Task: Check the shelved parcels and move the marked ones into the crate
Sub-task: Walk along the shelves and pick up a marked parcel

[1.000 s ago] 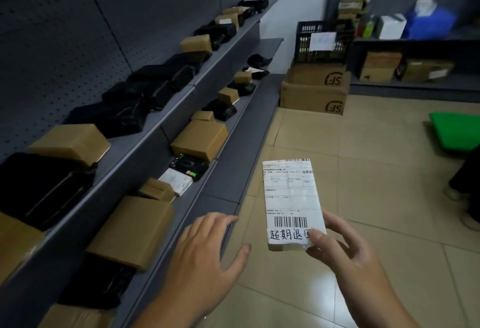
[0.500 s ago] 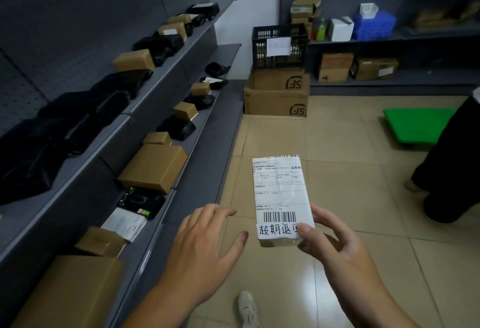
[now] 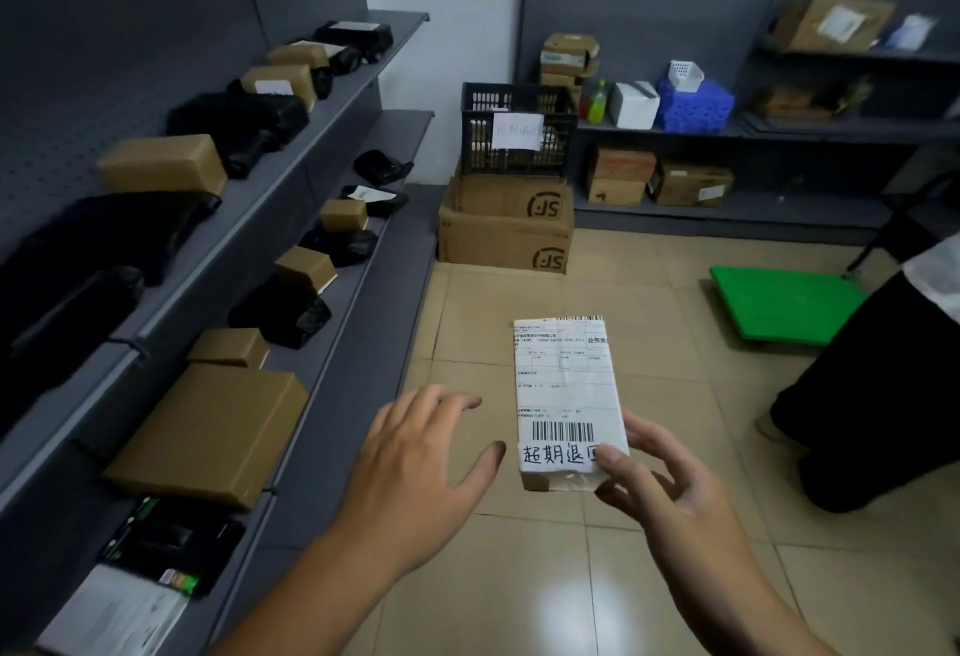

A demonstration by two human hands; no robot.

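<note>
1. The shelves (image 3: 374,291) on the left carry a long row of brown boxes (image 3: 213,432) and black bags (image 3: 283,312). Going by that row, most of the checking looks to be still ahead.
2. The left hand (image 3: 415,468) is spread flat with straight fingers and holds nothing. It hovers just beside the parcel without touching it.
3. The crate (image 3: 519,135) is black with a paper sign on its front. It sits on two stacked cartons (image 3: 504,234) at the far end of the aisle, well apart from both hands. Something pale shows through its slats, but I cannot tell whether that is parcels.
4. The parcel (image 3: 563,385) is a small box with a white label, and handwritten characters sit under the barcode. It is up in the air over the floor and clear of the shelves, so it looks to be checked, found marked and picked, but not yet dropped off.
5. The right hand (image 3: 670,494) grips the parcel's near end, with the thumb on the handwriting and the fingers curled below.
6. Far right are a green cart (image 3: 779,302) and another person's dark clothing (image 3: 883,395).
</note>
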